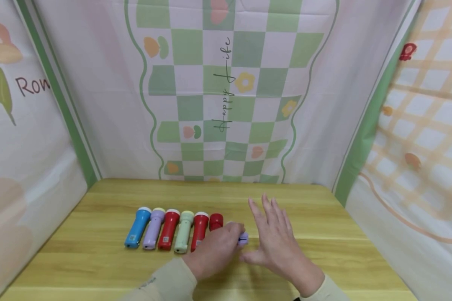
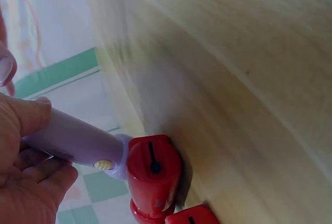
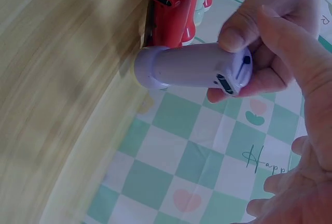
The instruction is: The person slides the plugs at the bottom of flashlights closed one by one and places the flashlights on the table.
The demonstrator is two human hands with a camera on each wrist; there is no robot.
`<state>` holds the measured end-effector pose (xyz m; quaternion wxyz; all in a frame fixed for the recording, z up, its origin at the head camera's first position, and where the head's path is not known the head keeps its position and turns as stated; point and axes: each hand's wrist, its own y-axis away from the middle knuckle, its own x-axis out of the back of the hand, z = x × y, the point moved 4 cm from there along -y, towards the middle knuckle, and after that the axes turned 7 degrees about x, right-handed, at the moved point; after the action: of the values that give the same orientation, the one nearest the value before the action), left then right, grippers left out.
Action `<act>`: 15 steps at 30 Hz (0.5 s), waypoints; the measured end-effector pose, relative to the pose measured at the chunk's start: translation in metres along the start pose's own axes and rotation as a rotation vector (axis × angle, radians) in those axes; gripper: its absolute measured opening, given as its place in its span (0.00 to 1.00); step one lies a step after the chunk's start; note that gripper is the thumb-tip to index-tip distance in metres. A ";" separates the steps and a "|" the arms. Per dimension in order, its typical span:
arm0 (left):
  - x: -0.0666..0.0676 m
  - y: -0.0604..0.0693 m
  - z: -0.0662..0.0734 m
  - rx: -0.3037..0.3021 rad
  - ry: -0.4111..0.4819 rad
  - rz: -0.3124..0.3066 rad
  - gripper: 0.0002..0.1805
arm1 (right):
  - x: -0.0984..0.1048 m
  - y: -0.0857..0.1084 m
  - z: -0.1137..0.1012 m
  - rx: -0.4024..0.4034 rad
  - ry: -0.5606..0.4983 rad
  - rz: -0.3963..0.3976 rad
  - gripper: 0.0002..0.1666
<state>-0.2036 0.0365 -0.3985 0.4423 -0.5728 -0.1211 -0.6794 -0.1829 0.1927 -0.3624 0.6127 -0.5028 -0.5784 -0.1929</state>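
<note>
My left hand (image 1: 216,248) grips a lavender flashlight (image 3: 192,66) near its tail end, thumb on one side and fingers on the other. It stands roughly upright with its wide head down at the wooden tabletop; whether it touches the wood I cannot tell. In the left wrist view a yellowish switch (image 2: 102,165) shows on its side. Right beside it lies a red flashlight (image 1: 216,221), partly hidden by the left hand in the head view. My right hand (image 1: 275,240) hovers just to the right, fingers spread, holding nothing.
Left of the hands several flashlights lie in a side-by-side row: blue (image 1: 138,228), lavender (image 1: 154,230), red (image 1: 169,230), pale green (image 1: 183,233) and red (image 1: 200,230). The wooden table (image 1: 324,246) is enclosed by printed cloth (image 1: 113,104) at back and sides.
</note>
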 end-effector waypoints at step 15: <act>-0.011 0.000 0.009 -0.159 -0.240 0.033 0.18 | 0.000 0.002 -0.002 0.017 0.047 0.009 0.84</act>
<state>-0.1982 0.0482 -0.4049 0.3891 -0.6850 -0.1097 -0.6061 -0.1805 0.1922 -0.3629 0.6313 -0.4957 -0.5631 -0.1969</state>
